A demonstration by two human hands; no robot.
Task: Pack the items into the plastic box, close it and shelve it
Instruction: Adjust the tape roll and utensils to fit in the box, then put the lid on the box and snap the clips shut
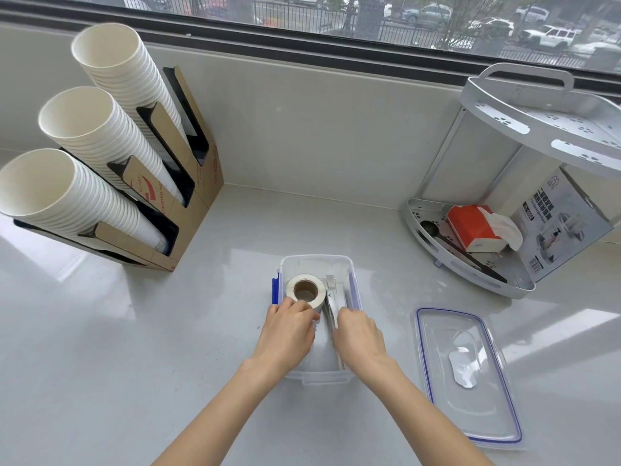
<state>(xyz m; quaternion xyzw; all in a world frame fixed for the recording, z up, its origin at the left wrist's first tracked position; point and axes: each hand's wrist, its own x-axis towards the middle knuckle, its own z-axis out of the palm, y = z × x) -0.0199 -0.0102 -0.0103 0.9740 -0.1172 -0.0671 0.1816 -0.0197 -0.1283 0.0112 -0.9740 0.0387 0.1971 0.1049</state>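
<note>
Clear plastic box (316, 264) sits lidless mid-counter. Left hand (289, 326) reaches in, fingers curled on the tape roll (305, 290) at the box's left side. Right hand (359, 332) pinches flat silvery packets (334, 299) standing beside the roll. Lid (467, 375) lies flat on the counter to the right, apart from the box.
</note>
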